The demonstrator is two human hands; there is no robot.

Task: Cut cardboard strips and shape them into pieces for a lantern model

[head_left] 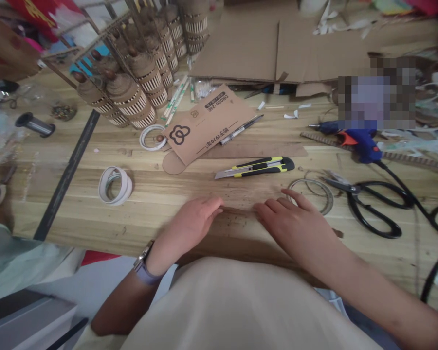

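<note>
My left hand (195,221), with a watch (144,255) on its wrist, is closed with thumb and fingers together at one end of a thin brown cardboard strip (238,210). At the strip's other end is my right hand (290,218), its fingers bent over and closed on it. The strip is seen nearly edge-on, low over the table's front edge, and its ends are hidden by my fingers. Beyond my hands lies a yellow and black utility knife (257,167) with its blade out. A roll of tape (326,199) sits beside my right fingers, with scissors (368,194) to its right.
Tape rolls (115,185) and a dark ruler-like bar (67,175) lie to the left. A printed cardboard piece (209,124) and a pen (242,130) are farther back. A blue glue gun (363,141) trails its cable at right. Cardboard towers (131,95) stand at back left.
</note>
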